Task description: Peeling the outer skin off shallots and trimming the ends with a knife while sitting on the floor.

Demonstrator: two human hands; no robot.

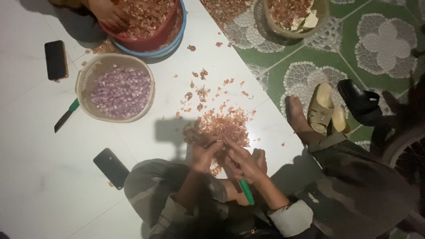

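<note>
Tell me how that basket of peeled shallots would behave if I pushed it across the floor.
The basket would probably slide easily, since the tile looks smooth. It is heaped with shallots, so likely heavy for its size. It is wide and low, so it seems unlikely to tip, though its mesh wall may flex.

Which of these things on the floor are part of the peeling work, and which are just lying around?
In use:
left hand and right hand meeting over the peel pile
green-handled knife in the right hand
basket of peeled shallots
red tub, another person's hand in it

Lying about:
two phones
spare knife
sandals
</note>
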